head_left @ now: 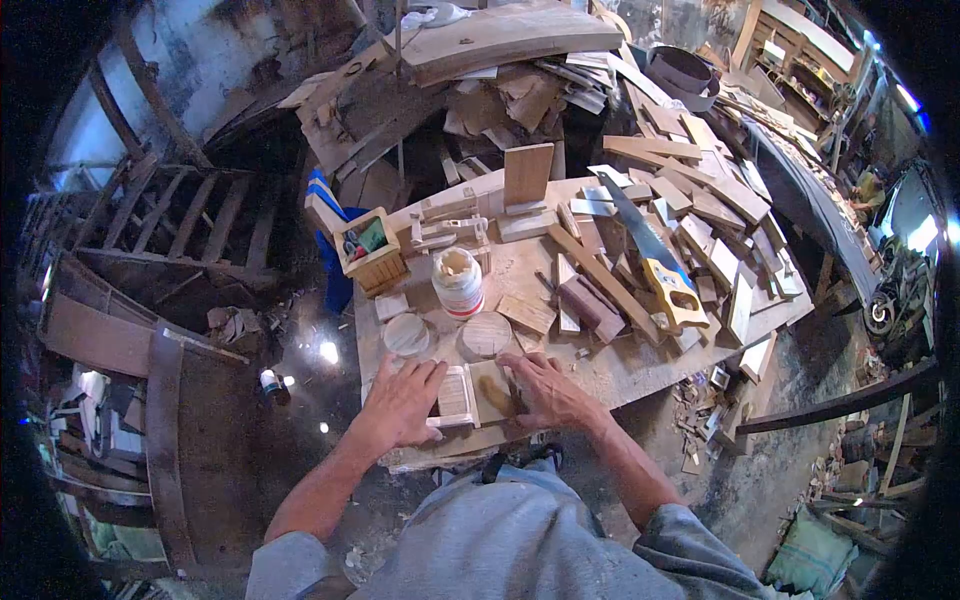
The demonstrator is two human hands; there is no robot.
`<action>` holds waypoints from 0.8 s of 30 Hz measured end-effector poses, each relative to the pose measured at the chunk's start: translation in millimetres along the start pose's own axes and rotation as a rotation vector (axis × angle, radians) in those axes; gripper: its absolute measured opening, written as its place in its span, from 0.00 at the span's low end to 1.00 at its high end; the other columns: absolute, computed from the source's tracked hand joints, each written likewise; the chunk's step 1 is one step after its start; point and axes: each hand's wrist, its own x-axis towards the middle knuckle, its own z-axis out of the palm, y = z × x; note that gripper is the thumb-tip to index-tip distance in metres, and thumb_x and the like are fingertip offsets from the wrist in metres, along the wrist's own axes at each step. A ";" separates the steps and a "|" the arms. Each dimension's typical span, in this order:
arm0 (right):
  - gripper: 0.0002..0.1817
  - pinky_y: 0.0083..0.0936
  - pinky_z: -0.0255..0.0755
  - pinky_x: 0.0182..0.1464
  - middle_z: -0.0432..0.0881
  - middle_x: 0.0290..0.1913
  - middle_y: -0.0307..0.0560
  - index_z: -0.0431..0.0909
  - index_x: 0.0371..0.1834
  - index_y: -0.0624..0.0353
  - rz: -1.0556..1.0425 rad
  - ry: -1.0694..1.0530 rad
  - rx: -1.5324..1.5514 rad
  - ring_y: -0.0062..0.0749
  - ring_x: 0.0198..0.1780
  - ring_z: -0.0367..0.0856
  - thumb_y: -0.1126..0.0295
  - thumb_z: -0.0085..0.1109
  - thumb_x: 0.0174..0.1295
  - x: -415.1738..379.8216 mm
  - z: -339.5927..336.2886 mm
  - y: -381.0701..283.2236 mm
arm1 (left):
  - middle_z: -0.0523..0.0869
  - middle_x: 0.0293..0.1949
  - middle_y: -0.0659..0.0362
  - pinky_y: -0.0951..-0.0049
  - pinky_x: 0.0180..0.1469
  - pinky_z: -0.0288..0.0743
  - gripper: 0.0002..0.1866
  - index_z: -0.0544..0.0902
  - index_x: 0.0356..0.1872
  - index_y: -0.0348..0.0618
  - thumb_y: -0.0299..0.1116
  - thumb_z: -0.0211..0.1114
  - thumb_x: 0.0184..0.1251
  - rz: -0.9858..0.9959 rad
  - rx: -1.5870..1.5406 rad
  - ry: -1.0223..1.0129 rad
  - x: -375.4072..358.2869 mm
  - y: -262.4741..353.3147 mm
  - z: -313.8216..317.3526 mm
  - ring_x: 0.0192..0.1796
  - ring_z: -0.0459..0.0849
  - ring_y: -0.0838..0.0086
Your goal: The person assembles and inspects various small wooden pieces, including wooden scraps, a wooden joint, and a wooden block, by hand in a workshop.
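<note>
Head view: wooden frame (458,398) lies between left grip (402,398) (nearer) and right grip (552,392).

One head-worn view faces forward and down, close above the hands (403,400). Its wide, round-edged field spans the tabletop (512,268) around and beyond them.

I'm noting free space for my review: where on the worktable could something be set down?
The tabletop is largely bare between the jar and the long strip, and between the brown block and near edge, beside the right hand. Offcuts crowd around the handsaw.
</note>
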 end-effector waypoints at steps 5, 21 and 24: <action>0.59 0.50 0.60 0.77 0.76 0.70 0.58 0.59 0.80 0.58 0.022 -0.009 0.004 0.57 0.73 0.69 0.62 0.81 0.41 3.2 1.4 -4.9 | 0.76 0.74 0.52 0.41 0.84 0.49 0.61 0.67 0.79 0.41 0.56 0.86 0.44 -0.007 -0.008 -0.036 -1.0 1.0 -5.8 0.78 0.71 0.60; 0.58 0.49 0.58 0.79 0.73 0.73 0.58 0.61 0.79 0.55 0.014 -0.029 0.058 0.55 0.77 0.67 0.53 0.85 0.44 7.4 8.3 -9.8 | 0.75 0.75 0.52 0.38 0.83 0.51 0.62 0.66 0.79 0.40 0.59 0.86 0.43 0.004 -0.030 -0.020 1.0 -1.0 1.2 0.78 0.71 0.58; 0.58 0.49 0.57 0.80 0.72 0.74 0.58 0.62 0.79 0.56 0.037 -0.051 0.016 0.56 0.77 0.66 0.54 0.84 0.44 7.6 9.4 -8.1 | 0.74 0.75 0.51 0.38 0.83 0.50 0.63 0.66 0.79 0.40 0.60 0.86 0.43 0.005 -0.027 -0.038 2.2 -0.9 1.5 0.78 0.71 0.58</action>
